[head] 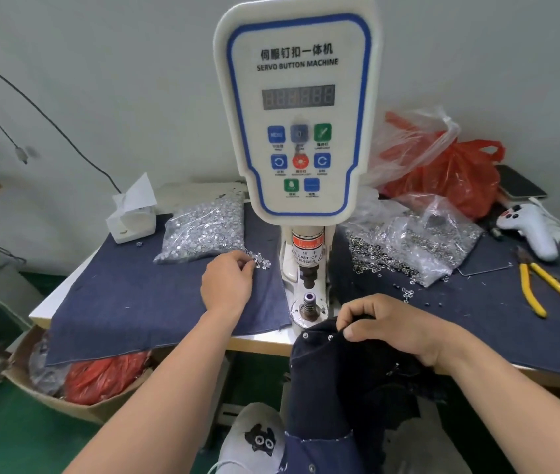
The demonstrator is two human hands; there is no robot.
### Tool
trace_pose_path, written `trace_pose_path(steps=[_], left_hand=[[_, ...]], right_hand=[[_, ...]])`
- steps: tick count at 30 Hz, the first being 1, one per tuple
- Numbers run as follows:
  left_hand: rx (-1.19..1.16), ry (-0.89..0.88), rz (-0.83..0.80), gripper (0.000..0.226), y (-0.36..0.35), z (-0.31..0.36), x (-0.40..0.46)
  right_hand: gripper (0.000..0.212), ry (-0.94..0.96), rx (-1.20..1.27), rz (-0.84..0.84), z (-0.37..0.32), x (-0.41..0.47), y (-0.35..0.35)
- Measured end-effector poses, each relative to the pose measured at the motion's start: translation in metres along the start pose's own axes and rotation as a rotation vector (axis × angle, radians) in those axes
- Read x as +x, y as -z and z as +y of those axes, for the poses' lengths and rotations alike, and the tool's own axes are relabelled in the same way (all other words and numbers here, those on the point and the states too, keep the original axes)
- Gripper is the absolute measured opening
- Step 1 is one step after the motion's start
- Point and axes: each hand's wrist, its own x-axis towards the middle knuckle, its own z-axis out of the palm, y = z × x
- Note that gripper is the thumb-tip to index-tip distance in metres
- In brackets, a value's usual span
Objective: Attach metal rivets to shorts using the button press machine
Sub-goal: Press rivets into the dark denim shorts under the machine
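Note:
The white servo button press machine (297, 107) stands at the table's middle, its lower die (308, 299) bare. My left hand (229, 280) reaches into a small heap of loose silver rivets (262, 261) left of the machine, fingertips curled on them. My right hand (391, 328) grips the dark denim shorts (333, 374) at the table's front edge, just right of the die. Two set rivets (318, 336) show on the shorts' top edge. The shorts hang down over my lap.
A clear bag of silver rivets (203, 234) lies back left, and bags of ring parts (415, 244) on the right. Yellow-handled pliers (549, 290), a white controller (532, 227), a red plastic bag (449, 176) and a tissue box (131, 217) sit around. Denim cloth (135, 302) covers the table.

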Motion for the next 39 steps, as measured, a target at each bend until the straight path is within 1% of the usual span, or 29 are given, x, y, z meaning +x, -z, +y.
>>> trace_pose_path(steps=[3, 6, 9, 11, 12, 14, 17, 20, 22, 28, 32, 35, 36, 37, 39], left_hand=[[-0.162, -0.033, -0.025, 0.012, 0.009, 0.001, -0.007], [-0.357, -0.092, -0.113, 0.012, 0.018, 0.007, -0.023], [-0.565, -0.148, -0.25, 0.029, 0.026, 0.017, -0.046], [-0.652, -0.179, -0.328, 0.035, 0.028, 0.022, -0.059], [-0.685, -0.184, -0.353, 0.033, 0.028, 0.024, -0.065], [-0.732, -0.166, -0.381, 0.022, 0.029, 0.027, -0.074], [-0.746, -0.127, -0.406, 0.012, 0.028, 0.029, -0.079], [-0.77, -0.051, -0.471, 0.011, 0.028, 0.03, -0.08], [-0.756, -0.032, -0.491, 0.011, 0.028, 0.029, -0.081], [-0.708, -0.012, -0.514, 0.016, 0.029, 0.032, -0.079], [-0.684, -0.004, -0.51, 0.013, 0.028, 0.034, -0.079], [-0.677, -0.007, -0.527, 0.015, 0.03, 0.034, -0.079], [-0.676, -0.005, -0.535, 0.016, 0.031, 0.034, -0.079], [-0.675, -0.006, -0.54, 0.017, 0.031, 0.034, -0.079], [-0.662, -0.02, -0.531, 0.018, 0.033, 0.034, -0.079]], right_hand=[[0.003, 0.0, -0.02, 0.007, 0.0, 0.0, 0.0], [0.004, 0.0, -0.016, 0.015, -0.001, 0.0, -0.001], [0.005, -0.004, -0.001, 0.018, -0.001, -0.001, -0.002], [0.005, -0.008, 0.0, 0.022, -0.001, -0.002, -0.003], [0.005, -0.008, -0.003, 0.027, -0.001, -0.002, -0.004], [0.005, -0.007, -0.002, 0.035, -0.002, -0.003, -0.005], [0.004, -0.007, 0.026, 0.042, -0.003, -0.004, -0.006], [0.005, -0.013, 0.031, 0.049, -0.005, -0.005, -0.008], [0.004, -0.018, 0.029, 0.055, -0.006, -0.005, -0.008], [0.002, -0.029, 0.043, 0.056, -0.006, -0.006, -0.009], [0.014, -0.034, 0.037, 0.041, -0.006, -0.007, -0.008], [0.003, -0.033, 0.038, 0.054, -0.008, -0.007, -0.009], [0.002, -0.033, 0.039, 0.056, -0.008, -0.007, -0.009], [0.003, -0.032, 0.038, 0.054, -0.008, -0.007, -0.009], [0.011, -0.029, 0.023, 0.05, -0.007, -0.007, -0.008]])
